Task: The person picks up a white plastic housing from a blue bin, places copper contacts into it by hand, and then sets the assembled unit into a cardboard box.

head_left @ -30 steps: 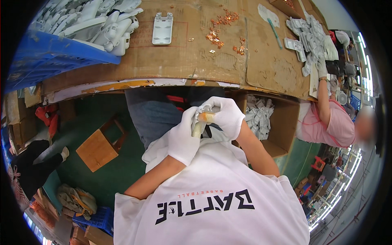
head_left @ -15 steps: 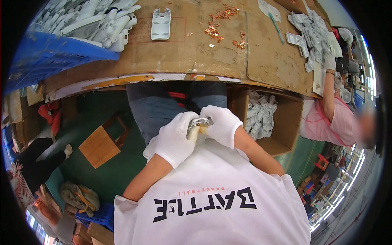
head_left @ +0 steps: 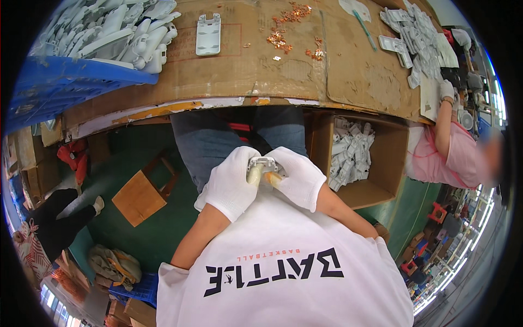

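Close to my body, over my lap, both hands hold one small white plastic housing (head_left: 263,161) between them. My left hand (head_left: 234,182), in a white knitted glove, is closed on the housing's left side, thumb against its near face. My right hand (head_left: 299,177), gloved alike, grips the right side, its stained thumb tip just below the part. The fingers behind the housing are mostly hidden. On the cardboard-covered table (head_left: 245,76) ahead lie a flat white plastic shell (head_left: 208,35) and a scatter of small copper-coloured metal pieces (head_left: 279,38).
A blue crate (head_left: 81,82) heaped with white plastic parts stands at the left. A cardboard box (head_left: 381,191) below the table edge holds more white parts. At the far right are a pile of white pieces (head_left: 411,43), a teal pen (head_left: 365,30) and a co-worker's arm (head_left: 444,122).
The housing has turned in my fingers, its end now facing me more squarely. My right thumb has shifted lower against it. The co-worker's gloved hand has moved slightly nearer.
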### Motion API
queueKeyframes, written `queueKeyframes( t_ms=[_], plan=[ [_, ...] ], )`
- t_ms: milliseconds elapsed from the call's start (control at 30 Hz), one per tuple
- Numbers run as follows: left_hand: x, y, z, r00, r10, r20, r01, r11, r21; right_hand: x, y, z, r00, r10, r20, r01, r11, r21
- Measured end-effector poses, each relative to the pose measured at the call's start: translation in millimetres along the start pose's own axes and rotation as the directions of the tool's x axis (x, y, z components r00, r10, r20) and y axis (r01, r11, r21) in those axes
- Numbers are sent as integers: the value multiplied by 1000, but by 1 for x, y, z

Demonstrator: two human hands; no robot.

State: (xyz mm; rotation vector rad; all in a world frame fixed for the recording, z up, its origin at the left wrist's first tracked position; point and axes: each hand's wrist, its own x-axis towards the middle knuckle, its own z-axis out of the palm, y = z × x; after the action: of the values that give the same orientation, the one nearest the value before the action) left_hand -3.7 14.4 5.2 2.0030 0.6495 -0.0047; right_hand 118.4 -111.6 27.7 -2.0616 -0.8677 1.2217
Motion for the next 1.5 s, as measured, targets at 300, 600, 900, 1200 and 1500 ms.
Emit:
queueKeyframes(
  t_ms=[300,600,900,1200,1500],
  plan=[
    [-3,4,2,996,-81,-42,80,997,-19,1,5,27,954,-63,-293,73,997,22],
    [-9,4,5,1000,7,-10,-7,1000,25,0,2,28,948,-110,-300,105,994,-33],
    [-11,-2,11,994,-108,5,108,994,33,3,6,39,945,-105,-311,62,987,-145],
    [-3,5,4,987,-160,-32,158,985,-72,3,3,33,950,-121,-288,76,984,-162],
    [-4,2,6,961,-265,-76,244,946,-215,-18,-1,13,939,-334,-82,242,810,-534]
  ],
)
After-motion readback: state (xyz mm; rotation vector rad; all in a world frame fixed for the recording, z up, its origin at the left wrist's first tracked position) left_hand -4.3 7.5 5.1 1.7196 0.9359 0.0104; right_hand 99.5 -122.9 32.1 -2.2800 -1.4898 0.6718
